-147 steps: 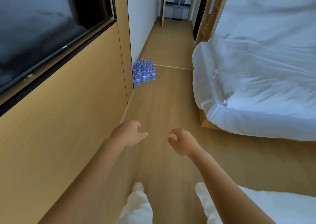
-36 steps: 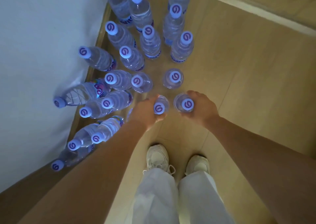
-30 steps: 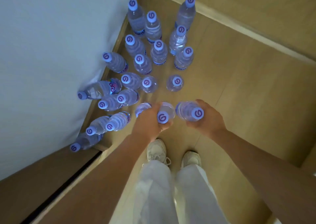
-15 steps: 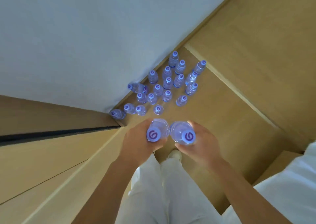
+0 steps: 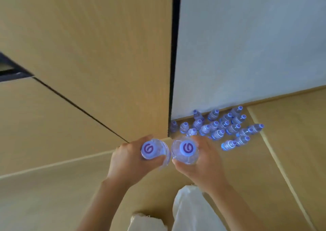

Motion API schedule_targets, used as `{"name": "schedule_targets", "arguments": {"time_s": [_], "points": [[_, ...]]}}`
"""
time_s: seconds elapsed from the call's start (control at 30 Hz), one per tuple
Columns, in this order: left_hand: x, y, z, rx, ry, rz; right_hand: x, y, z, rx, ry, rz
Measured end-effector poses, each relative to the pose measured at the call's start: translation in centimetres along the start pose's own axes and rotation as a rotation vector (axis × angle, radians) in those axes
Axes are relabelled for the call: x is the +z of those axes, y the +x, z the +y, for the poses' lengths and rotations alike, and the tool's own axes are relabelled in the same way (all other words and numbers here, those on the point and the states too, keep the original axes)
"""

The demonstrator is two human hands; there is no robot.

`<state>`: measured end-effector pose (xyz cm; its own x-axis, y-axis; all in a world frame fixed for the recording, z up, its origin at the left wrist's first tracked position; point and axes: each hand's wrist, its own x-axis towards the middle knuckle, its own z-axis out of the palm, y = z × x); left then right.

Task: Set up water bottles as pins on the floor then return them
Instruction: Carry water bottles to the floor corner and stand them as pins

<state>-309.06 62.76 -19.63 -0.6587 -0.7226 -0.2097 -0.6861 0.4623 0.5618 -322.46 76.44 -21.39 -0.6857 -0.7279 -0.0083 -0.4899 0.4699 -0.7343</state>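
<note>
Both bottles have risen farther from the floor cluster since a moment ago. Left hand grips the left bottle; right hand grips the right bottle, caps up, bottles side by side.

You are indoors in a furnished room, a home or hotel by the look of it: light wood-look floor across the bottom, matching wood wall panelling at upper left, a plain white wall at upper right, with water bottles clustered at its foot.
</note>
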Motion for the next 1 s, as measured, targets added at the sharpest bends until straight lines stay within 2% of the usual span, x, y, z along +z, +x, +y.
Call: {"name": "schedule_targets", "arguments": {"time_s": [0.27,0.57,0.83,1.0], "points": [[-12.4,-11.5,-13.1,-0.298,0.021,0.277,11.2,-4.3,-14.9,-0.32,-0.049,-0.186],[-21.4,-24.4,-23.7,-0.65,-0.005,0.631,21.9,-8.9,-29.3,-0.566,0.003,-0.506],[-25.8,-30.5,-31.6,-0.931,-0.042,0.797,31.6,-11.3,-38.8,-0.638,0.175,-0.799],[-29.4,-30.9,-37.2,-1.046,-0.06,0.864,38.7,-10.8,-45.0,-0.771,0.122,-0.95]]}}
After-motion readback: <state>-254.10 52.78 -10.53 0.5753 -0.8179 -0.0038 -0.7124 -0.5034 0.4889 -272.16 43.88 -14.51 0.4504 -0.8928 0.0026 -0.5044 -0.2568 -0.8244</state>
